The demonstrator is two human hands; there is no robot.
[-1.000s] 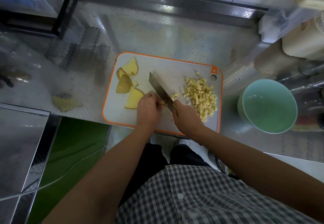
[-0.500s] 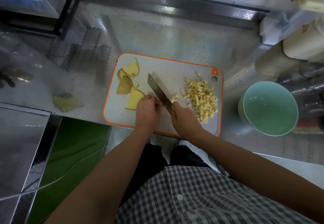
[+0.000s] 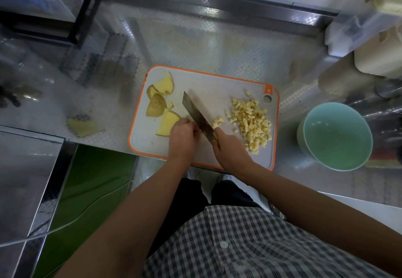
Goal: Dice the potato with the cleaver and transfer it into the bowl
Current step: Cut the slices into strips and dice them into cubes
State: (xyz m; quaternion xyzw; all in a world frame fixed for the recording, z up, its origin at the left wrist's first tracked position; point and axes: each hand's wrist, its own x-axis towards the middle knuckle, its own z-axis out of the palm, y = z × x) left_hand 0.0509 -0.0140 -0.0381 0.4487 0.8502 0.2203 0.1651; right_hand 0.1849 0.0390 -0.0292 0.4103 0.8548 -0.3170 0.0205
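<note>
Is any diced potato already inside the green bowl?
No, the bowl looks empty; the diced potato lies piled on the cutting board.

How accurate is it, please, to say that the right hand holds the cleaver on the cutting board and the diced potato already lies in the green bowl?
One point is wrong: the head view shows the diced potato piled on the cutting board, right of the cleaver, and none in the green bowl. The right hand does hold the cleaver.
</note>
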